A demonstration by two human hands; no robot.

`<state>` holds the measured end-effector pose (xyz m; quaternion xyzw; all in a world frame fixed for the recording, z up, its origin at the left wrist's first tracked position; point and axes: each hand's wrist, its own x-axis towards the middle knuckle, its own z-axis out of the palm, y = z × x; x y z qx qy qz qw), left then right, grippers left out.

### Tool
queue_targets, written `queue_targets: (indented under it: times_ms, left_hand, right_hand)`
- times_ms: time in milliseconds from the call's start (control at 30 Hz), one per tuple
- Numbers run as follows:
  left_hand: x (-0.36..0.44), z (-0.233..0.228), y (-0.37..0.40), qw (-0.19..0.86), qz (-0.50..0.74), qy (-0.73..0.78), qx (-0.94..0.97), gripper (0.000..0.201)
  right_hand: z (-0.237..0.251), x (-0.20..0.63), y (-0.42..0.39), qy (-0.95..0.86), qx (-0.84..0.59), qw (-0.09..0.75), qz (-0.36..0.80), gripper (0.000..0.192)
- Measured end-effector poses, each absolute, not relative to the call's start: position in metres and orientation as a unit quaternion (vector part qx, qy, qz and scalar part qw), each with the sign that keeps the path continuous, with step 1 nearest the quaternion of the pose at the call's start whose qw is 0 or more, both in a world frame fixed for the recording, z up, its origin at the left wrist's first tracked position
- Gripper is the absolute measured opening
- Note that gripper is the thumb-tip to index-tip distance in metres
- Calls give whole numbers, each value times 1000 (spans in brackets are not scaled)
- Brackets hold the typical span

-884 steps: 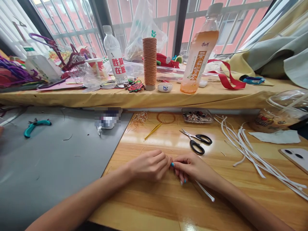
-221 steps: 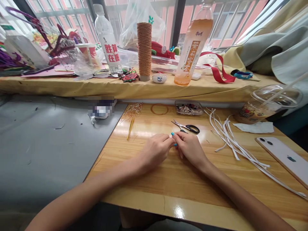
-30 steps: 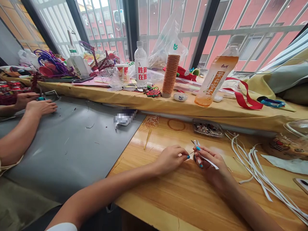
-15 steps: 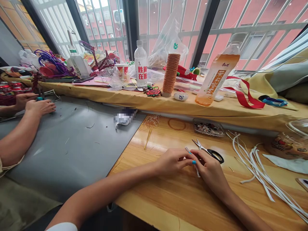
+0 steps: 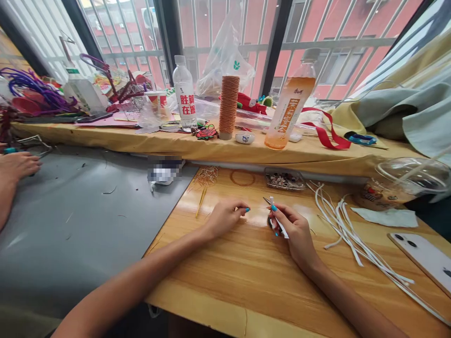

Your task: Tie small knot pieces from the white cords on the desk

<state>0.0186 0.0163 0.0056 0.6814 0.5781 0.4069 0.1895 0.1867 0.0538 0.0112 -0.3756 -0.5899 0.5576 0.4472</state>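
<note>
My right hand (image 5: pixel 298 232) pinches a short piece of white cord (image 5: pixel 281 224), which stands up past the thumb. The tip of a pair of scissors (image 5: pixel 267 200) shows just left of that hand, and dark parts like its handles show at the fingers. Whether the fingers hold the scissors or only cover them, I cannot tell. My left hand (image 5: pixel 224 219) is apart from the right one, thumb and forefinger pinched together above the wooden table (image 5: pixel 211 277). Any thread in that pinch is too fine to make out.
Long white cords (image 5: pixel 347 230) and a white phone (image 5: pixel 424 260) lie to the right, near a plastic cup (image 5: pixel 382 190). Behind are a clear box of beads (image 5: pixel 284 179), a thread tangle (image 5: pixel 207 175) and a shelf with bottles. A co-worker's hand (image 5: pixel 19 165) is far left.
My hands have parted: the left drew away leftward, while the right kept the white cord and now covers most of the scissors. The view has swung to the right.
</note>
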Motion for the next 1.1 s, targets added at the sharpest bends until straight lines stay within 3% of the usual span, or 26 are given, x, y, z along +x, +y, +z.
queue_targets:
  times_ms: [167,333,533,767,1100]
  left_hand:
    - [19,6,13,150,353,577,721,16]
    - [24,15,2,41,421,561,712,41]
    - [32,8,-1,6,372,541,754,20]
    - [26,4,5,49,371,532,759,21]
    - [25,7,4,25,346,532,772,21]
  right_hand:
    - [7,187,55,-604,-373,442,549,30]
    - [7,187,54,-675,-385,380,502,29]
    - [10,187,49,-708,-362,343,500,30]
    - [10,187,50,-697,-365,333,521,31]
    - [12,186,50,-706,-374,323,507,34]
